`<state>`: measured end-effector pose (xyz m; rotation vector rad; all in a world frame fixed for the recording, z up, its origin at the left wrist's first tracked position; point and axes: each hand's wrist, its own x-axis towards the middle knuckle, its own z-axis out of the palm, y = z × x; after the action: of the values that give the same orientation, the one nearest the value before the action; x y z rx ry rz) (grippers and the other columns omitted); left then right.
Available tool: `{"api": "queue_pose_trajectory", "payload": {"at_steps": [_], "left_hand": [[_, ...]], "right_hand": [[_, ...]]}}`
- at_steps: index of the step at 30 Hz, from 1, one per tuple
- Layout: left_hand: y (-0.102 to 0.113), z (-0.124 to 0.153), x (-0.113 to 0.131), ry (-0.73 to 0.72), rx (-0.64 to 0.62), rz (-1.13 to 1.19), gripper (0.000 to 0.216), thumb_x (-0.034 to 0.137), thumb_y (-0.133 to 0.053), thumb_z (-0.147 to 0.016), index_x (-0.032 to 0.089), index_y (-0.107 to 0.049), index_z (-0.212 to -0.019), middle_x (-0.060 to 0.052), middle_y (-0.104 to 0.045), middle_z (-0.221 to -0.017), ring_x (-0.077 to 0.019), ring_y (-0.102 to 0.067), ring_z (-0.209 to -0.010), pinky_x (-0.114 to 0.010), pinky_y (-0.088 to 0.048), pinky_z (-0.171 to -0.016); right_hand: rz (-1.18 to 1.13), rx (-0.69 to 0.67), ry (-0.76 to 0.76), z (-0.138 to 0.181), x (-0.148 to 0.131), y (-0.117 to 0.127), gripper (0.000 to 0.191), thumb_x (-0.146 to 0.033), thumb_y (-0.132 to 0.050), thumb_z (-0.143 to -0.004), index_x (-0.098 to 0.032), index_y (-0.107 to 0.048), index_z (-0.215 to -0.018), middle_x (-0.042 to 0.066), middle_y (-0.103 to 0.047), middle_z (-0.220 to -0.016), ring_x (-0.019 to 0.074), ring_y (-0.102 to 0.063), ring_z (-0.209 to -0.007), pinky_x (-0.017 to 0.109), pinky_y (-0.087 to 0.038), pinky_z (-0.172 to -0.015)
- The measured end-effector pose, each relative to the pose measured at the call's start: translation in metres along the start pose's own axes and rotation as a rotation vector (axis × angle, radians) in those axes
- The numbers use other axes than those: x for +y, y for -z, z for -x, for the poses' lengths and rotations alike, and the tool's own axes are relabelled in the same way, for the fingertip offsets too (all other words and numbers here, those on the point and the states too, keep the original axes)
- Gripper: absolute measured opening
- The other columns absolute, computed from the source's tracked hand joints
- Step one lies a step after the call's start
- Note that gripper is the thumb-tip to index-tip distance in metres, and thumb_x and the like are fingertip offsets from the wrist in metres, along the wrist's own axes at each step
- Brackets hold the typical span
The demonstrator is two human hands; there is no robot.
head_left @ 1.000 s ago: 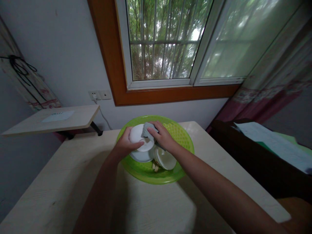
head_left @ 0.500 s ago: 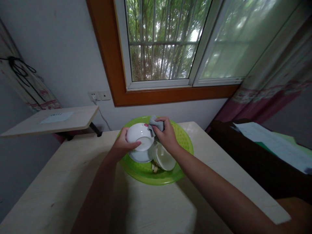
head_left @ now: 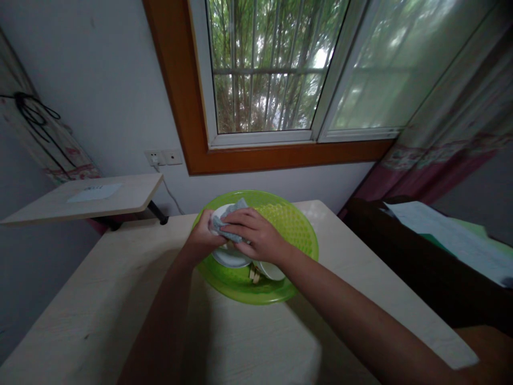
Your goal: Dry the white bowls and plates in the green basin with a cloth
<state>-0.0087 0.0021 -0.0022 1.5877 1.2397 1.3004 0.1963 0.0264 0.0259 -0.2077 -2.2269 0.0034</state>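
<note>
A green plastic basin (head_left: 296,235) stands on the pale wooden table (head_left: 100,310) below the window. Over its left half, my left hand (head_left: 202,240) grips a white bowl (head_left: 217,214) by its rim. My right hand (head_left: 256,238) lies across the bowl and presses a grey cloth (head_left: 228,224) onto it with closed fingers, hiding most of the bowl. Beneath the hands sit a white plate (head_left: 230,259) and another white bowl (head_left: 272,271), partly covered. Something small and pale lies at the basin's bottom.
A small side table (head_left: 92,198) with a paper on it stands at the left against the wall. A dark cabinet (head_left: 404,256) with papers on top runs along the right of the table. A wall socket (head_left: 163,156) with a cable is behind.
My right hand has swept the cloth from the bowl's far right rim leftward across the bowl, which it now covers. The left hand keeps its grip.
</note>
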Motion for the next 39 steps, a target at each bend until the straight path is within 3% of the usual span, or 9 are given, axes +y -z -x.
{"api": "queue_pose_trajectory", "payload": {"at_steps": [3, 6, 13, 23, 30, 39], "left_hand": [[0.001, -0.001, -0.002, 0.024, 0.026, 0.059, 0.057, 0.032, -0.086, -0.063, 0.019, -0.051, -0.107, -0.001, -0.06, -0.099, -0.0178, -0.06, -0.091, -0.029, -0.048, -0.079], [0.004, -0.002, -0.005, 0.067, 0.061, 0.176, 0.063, 0.035, -0.088, -0.062, 0.019, -0.05, -0.109, -0.002, -0.062, -0.102, -0.0191, -0.061, -0.091, -0.029, -0.05, -0.077], [0.006, -0.007, -0.015, 0.112, 0.119, 0.344, 0.063, 0.035, -0.088, -0.062, 0.019, -0.048, -0.107, -0.002, -0.065, -0.099, -0.0208, -0.065, -0.089, -0.032, -0.053, -0.076], [0.005, -0.006, -0.013, 0.125, 0.088, 0.384, 0.063, 0.032, -0.088, -0.062, 0.018, -0.05, -0.11, -0.004, -0.068, -0.104, -0.0198, -0.066, -0.088, -0.033, -0.054, -0.077], [0.006, -0.008, -0.014, 0.134, 0.132, 0.416, 0.061, 0.032, -0.088, -0.062, 0.017, -0.05, -0.108, -0.004, -0.068, -0.101, -0.0199, -0.066, -0.088, -0.033, -0.054, -0.078], [0.007, -0.01, -0.021, 0.134, 0.14, 0.397, 0.061, 0.034, -0.087, -0.063, 0.018, -0.049, -0.107, -0.003, -0.067, -0.1, -0.0224, -0.067, -0.091, -0.035, -0.054, -0.08]], "right_hand": [[0.029, 0.093, -0.056, 0.002, 0.006, 0.003, 0.035, -0.017, -0.063, -0.089, -0.024, -0.068, -0.124, 0.009, -0.069, -0.124, 0.0253, -0.062, -0.115, 0.049, -0.051, -0.1], [0.061, 0.201, -0.221, 0.007, 0.016, 0.006, 0.031, -0.017, -0.064, -0.09, -0.026, -0.07, -0.119, 0.008, -0.071, -0.118, 0.0248, -0.064, -0.108, 0.048, -0.052, -0.096], [0.042, 0.277, -0.436, 0.012, 0.027, 0.005, 0.026, -0.013, -0.061, -0.087, -0.023, -0.074, -0.108, 0.008, -0.072, -0.105, 0.0225, -0.067, -0.099, 0.041, -0.055, -0.09], [0.072, 0.171, -0.162, 0.009, 0.017, 0.007, 0.037, -0.015, -0.065, -0.089, -0.027, -0.069, -0.124, 0.01, -0.069, -0.117, 0.0248, -0.063, -0.108, 0.047, -0.052, -0.093], [0.07, 0.262, -0.296, 0.012, 0.026, 0.003, 0.028, -0.017, -0.066, -0.089, -0.026, -0.074, -0.114, 0.009, -0.071, -0.11, 0.0238, -0.064, -0.101, 0.045, -0.053, -0.089], [0.081, 0.285, -0.368, 0.014, 0.029, 0.002, 0.027, -0.015, -0.065, -0.087, -0.025, -0.076, -0.109, 0.008, -0.071, -0.106, 0.0234, -0.065, -0.099, 0.043, -0.054, -0.089]]}}
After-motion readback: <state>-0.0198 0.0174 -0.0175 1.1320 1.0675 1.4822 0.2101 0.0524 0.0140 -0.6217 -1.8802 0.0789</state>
